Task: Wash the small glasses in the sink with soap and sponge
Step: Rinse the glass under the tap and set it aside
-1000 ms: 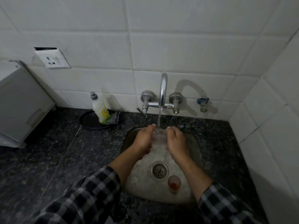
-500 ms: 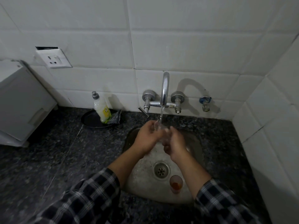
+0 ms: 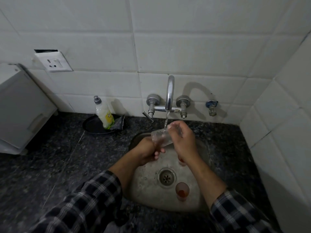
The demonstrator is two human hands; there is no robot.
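Rinsing is the step in hand. The clear glass (image 3: 159, 138) is held on its side above the sink (image 3: 146, 182), just under the tap (image 3: 170, 91), and the water stream falls on its upper wall. It is gripped by the right hand (image 3: 183, 140), whose fingers are curled over the top of it. The left hand (image 3: 146, 151) is placed below and beside the glass. Its fingers (image 3: 160, 150) are curled in under the lower end, so the glass seems to be held from both sides. No sponge is seen in either hand.

A second glass (image 3: 182, 191), with reddish residue at its bottom, stands upright in the sink just beside the drain (image 3: 167, 177); it is judged not yet washed. The soap bottle (image 3: 104, 115) stands on a black plate (image 3: 91, 126), well apart from the hands.

For the next move, the glass is probably to be turned under the stream and then set aside. A firm hold is called for, as wet glass slips easily.
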